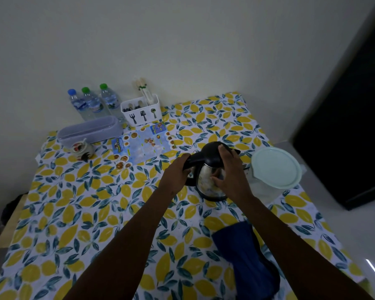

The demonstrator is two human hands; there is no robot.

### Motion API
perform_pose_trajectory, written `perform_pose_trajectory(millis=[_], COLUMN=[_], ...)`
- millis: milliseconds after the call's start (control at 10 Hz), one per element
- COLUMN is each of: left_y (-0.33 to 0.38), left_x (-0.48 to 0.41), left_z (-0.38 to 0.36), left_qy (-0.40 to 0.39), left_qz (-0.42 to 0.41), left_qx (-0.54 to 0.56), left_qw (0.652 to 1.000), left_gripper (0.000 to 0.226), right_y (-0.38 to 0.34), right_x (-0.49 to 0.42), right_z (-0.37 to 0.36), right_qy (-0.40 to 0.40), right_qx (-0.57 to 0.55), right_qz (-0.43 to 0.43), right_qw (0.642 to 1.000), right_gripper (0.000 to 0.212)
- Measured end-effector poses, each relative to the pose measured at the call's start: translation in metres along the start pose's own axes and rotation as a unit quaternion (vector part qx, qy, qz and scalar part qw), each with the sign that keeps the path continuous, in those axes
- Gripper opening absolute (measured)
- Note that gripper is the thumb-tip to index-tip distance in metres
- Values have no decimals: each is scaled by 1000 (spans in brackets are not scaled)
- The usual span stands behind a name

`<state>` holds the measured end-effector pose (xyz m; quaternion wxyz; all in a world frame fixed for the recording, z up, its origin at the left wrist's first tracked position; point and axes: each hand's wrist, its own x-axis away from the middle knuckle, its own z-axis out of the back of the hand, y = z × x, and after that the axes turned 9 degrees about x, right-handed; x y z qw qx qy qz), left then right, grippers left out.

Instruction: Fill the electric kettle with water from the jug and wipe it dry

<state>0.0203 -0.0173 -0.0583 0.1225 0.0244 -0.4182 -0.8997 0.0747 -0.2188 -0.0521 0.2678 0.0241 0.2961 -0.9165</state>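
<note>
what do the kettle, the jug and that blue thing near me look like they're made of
The kettle: body looks like polished metal, probably stainless steel, since it mirrors the lemon print; its lid and handle look like matt black plastic. The jug: cloudy translucent plastic, with a pale mint lid that looks like smooth opaque plastic. The blue cloth: soft fabric, judging by its folds and dull surface.

Single head view, high above bench [78, 213], facing forward and down toward wall [182, 40]; hands close, mid-frame.
</note>
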Motion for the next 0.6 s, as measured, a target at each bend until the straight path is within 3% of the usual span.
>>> perform_pose_trajectory(millis=[300,400,600], left_y=[15,20,27], left_x=[15,32,45], left_z=[5,9,53], left_qy=[9,24,80], left_qz=[-6,-41,-57], left_qx=[-17,-71,-136], left_qw=[1000,996,986], left_gripper=[48,53,56], right_y=[-2,-10,-46], right_x=[1,7,-17], right_z=[1,2,11], right_qy=[-3,27,5], right_qx=[94,176,212], right_qz=[11,35,106], right_qw=[995,983,971], right_gripper=[97,88,80])
